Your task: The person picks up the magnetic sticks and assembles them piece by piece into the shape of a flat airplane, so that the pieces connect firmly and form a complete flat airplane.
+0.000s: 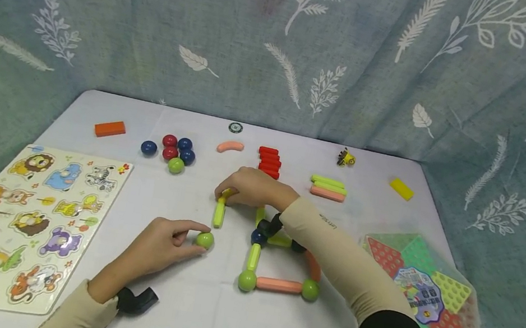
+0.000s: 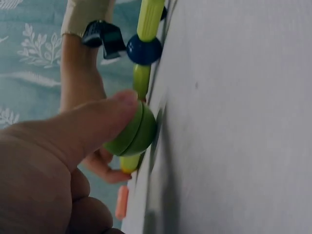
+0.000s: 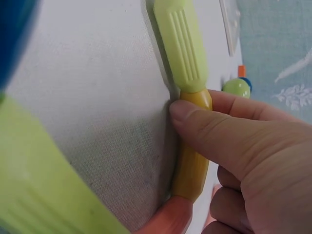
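Note:
My left hand (image 1: 161, 245) pinches a green ball (image 1: 204, 240) between thumb and finger, low over the white tabletop. In the left wrist view a groove runs round this ball (image 2: 139, 136). My right hand (image 1: 254, 188) pinches a curved yellow rod (image 3: 191, 168) that meets a straight lime rod (image 3: 183, 46) at one end and a salmon rod (image 3: 168, 217) at the other. To the right stands a joined frame of rods and balls, with a blue ball (image 1: 259, 237), green balls (image 1: 247, 280) and a salmon rod (image 1: 279, 285). My right forearm hides part of it.
An animal puzzle board (image 1: 50, 206) lies at left, a clear patterned package (image 1: 419, 295) at right. Along the back are loose balls (image 1: 170, 153), red rods (image 1: 269, 164), lime and salmon rods (image 1: 328, 188), an orange block (image 1: 110, 128), a yellow block (image 1: 401, 189) and a small toy (image 1: 345, 157).

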A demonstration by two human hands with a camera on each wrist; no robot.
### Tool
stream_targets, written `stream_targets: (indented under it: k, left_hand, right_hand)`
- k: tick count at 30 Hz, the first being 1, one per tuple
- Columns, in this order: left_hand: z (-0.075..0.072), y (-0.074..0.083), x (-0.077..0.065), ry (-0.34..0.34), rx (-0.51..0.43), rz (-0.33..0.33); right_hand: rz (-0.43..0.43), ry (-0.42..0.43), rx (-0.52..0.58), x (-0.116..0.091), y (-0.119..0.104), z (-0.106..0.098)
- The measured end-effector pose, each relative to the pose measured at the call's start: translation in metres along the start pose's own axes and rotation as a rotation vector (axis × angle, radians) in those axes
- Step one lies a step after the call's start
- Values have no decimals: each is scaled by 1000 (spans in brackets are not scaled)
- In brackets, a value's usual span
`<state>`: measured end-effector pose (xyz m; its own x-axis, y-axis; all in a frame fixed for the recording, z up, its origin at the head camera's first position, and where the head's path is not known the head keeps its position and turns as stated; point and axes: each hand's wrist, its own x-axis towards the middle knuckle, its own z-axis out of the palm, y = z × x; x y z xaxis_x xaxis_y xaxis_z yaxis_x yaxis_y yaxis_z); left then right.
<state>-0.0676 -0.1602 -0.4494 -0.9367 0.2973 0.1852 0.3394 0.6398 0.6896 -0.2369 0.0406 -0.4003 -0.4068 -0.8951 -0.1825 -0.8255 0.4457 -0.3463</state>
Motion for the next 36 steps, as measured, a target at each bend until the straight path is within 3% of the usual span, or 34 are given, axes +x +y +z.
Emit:
stream_targets:
  k: [9,26,31,36]
  left_hand:
    - [12,2,10,58,28,78]
    - [16,1,13,99,63,76]
    - [17,0,12,100,54,82]
    - [16,0,12,105,51,92]
  right_hand:
    - [-33,20,93,-3,7,1]
    - [-26,40,79,-7,1,-1]
    - [36,89,46,-26,-5,1]
    - [152,149,12,-69,-34,6]
